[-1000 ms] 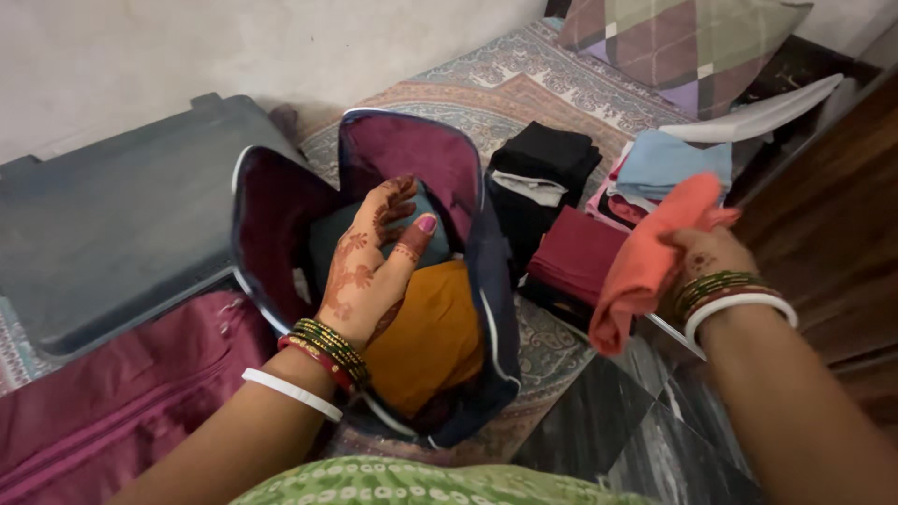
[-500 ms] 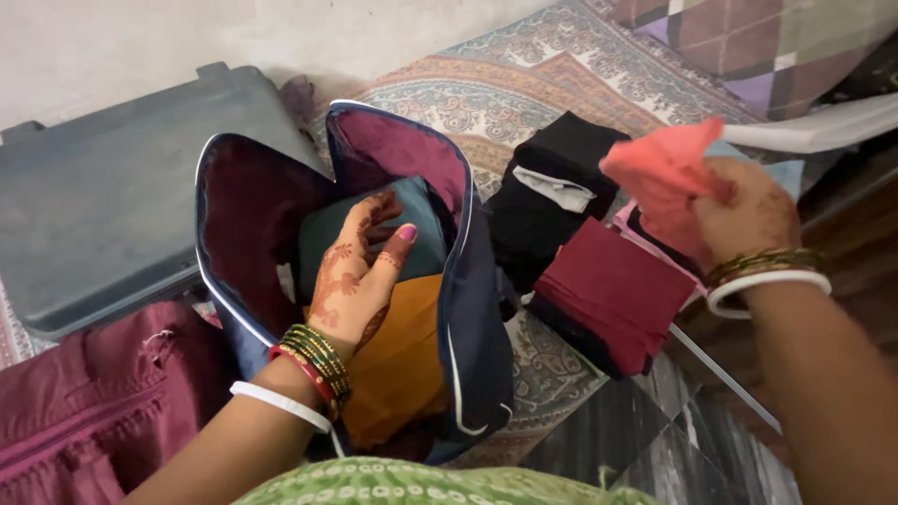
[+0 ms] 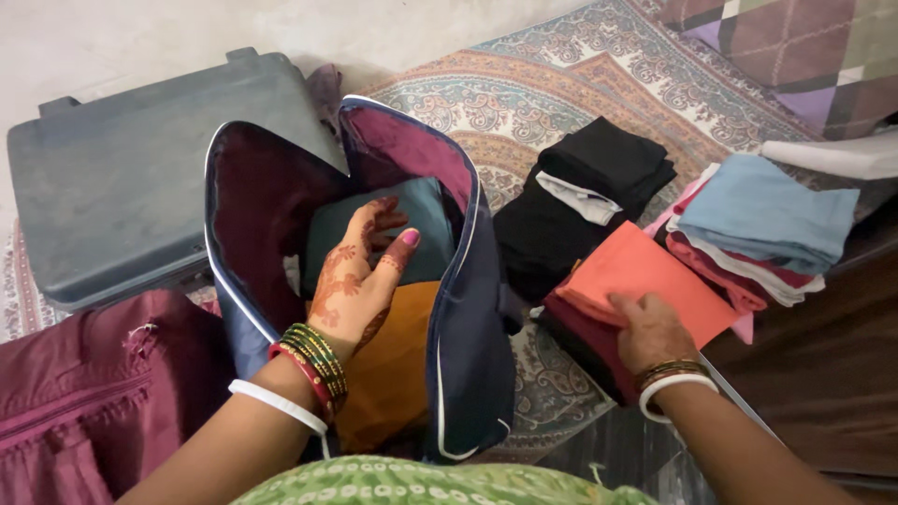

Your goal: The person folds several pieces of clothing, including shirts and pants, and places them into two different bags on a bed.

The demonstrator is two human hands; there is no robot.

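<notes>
Left hand (image 3: 360, 285) reaches into the open navy bag (image 3: 468, 318), fingers loosely spread and flat on the teal folded cloth (image 3: 426, 224); it grips nothing. Just below that grip lies a mustard folded cloth (image 3: 398, 360). Right hand (image 3: 650, 332) rests palm-down on the coral folded cloth (image 3: 650, 276), fingers pressing its near edge; whether they pinch the cloth cannot be told. The coral cloth tops a maroon stack (image 3: 585, 337), its long axis running from the right grip up and away to the right.

Risk, as judged: lifting by one edge would let the fold open, and dragging could shift the stack beneath. Beyond the grip sit black folded clothes (image 3: 599, 178) and a pale blue pile (image 3: 762, 210).
</notes>
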